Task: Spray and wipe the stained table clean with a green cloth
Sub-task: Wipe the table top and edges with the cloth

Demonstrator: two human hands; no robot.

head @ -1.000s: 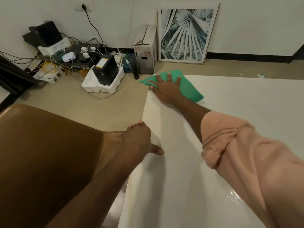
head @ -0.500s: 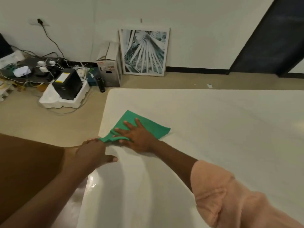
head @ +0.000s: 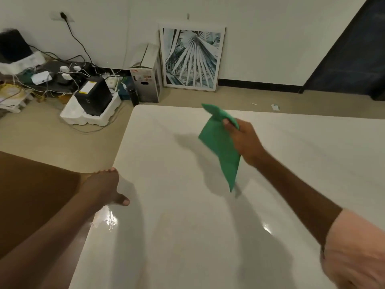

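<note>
The white glossy table (head: 187, 226) fills the lower right of the view. My right hand (head: 243, 140) holds the green cloth (head: 218, 142) lifted above the tabletop, fingers curled round its upper part; the cloth hangs down to a point that is close to the surface. My left hand (head: 104, 188) rests on the table's left edge, thumb on top and fingers over the side. No spray bottle is in view. A wet sheen shows near the left edge by my left hand.
A brown chair (head: 31, 195) stands left of the table. On the floor beyond lie a black box in white foam (head: 93, 101), tangled cables and adapters (head: 62, 74), a cardboard box (head: 145, 80) and a framed leaf picture (head: 191, 59) against the wall.
My right hand has lifted the cloth off the table and moved it right, from pressing it flat near the left edge to gripping it in the air. My left hand stays on the edge.
</note>
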